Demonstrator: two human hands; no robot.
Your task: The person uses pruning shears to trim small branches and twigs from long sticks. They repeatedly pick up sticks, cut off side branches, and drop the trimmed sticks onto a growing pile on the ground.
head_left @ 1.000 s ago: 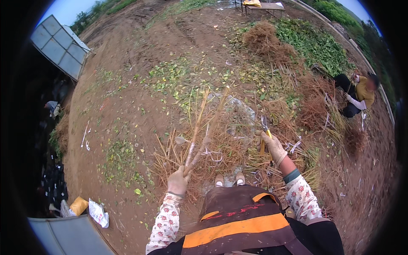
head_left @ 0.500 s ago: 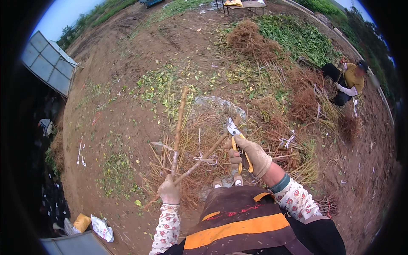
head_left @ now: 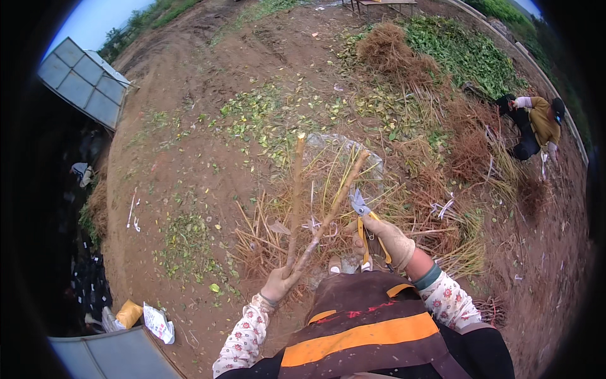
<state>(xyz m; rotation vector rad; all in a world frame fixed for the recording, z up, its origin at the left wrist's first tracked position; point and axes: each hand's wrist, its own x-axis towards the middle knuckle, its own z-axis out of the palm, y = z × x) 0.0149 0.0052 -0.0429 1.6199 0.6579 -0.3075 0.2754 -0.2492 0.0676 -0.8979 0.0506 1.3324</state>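
Note:
My left hand (head_left: 278, 283), in a pale glove, is closed around the lower ends of two thick brown sticks. One stick (head_left: 297, 189) stands almost straight up from the fist. The other stick (head_left: 344, 187) slants to the upper right, with a pale, shiny stretch low down. Whether they join inside the fist is hidden. In my gloved right hand (head_left: 392, 243) is a pair of pruning shears (head_left: 360, 203) with yellow handles. The blades point up and lie just right of the slanted stick, apart from it.
Thin cut stems (head_left: 257, 221) litter the ground before my feet, beside a clear plastic sheet (head_left: 372, 161). Bundles of reddish-brown twigs (head_left: 467, 136) and a green leaf heap (head_left: 457, 54) lie to the right. A co-worker (head_left: 541, 126) crouches there. Metal panels (head_left: 85, 79) stand left.
The sticks have tilted in my left hand, and the slanted one now rises more steeply. The shears have come away from its upper end. The view has shifted slightly.

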